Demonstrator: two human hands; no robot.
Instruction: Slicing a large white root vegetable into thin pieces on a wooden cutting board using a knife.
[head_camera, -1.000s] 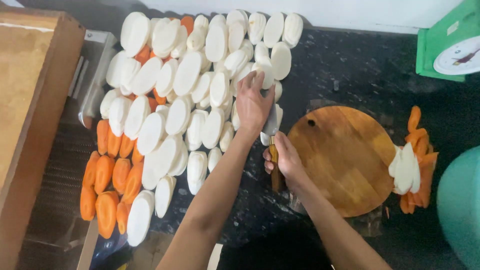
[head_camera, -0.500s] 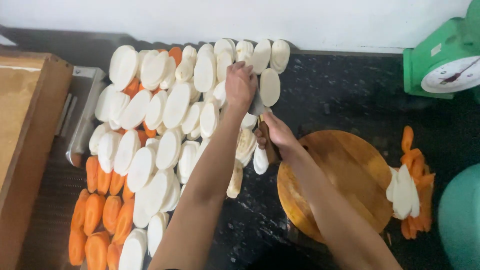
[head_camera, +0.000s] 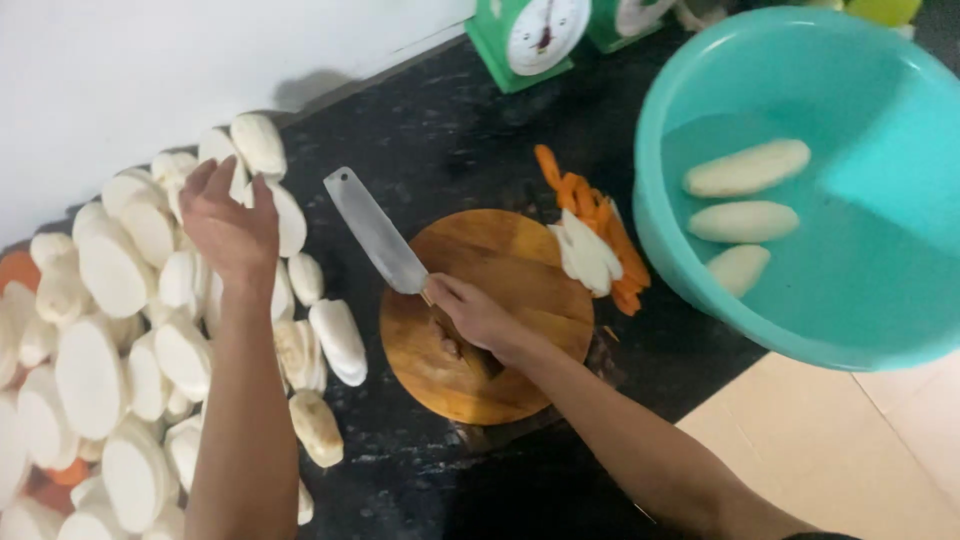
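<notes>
1. While my right hand grips the knife by its handle, fingers closed around it, the blade points up and away from me, out past the far-left edge of the round wooden cutting board and over the dark desk.
2. Right hand sits over the board's left half; the handle is mostly hidden under my fingers.
3. Left hand is open, fingers spread, palm down on the pile of white slices at the left. It touches the slices at the top of the pile; cannot tell if it holds any.
4. The pile runs from the wall down the left side of the desk. A few slices lie loose just left of the board.
5. Orange pieces show under the pile at the far left.
6. A small heap of white and orange peelings rests at the board's far-right edge, next to the basin.
7. Teal basin at right, holding water and three peeled white roots.
8. Green kitchen scale stands by the wall, beyond the board.
</notes>
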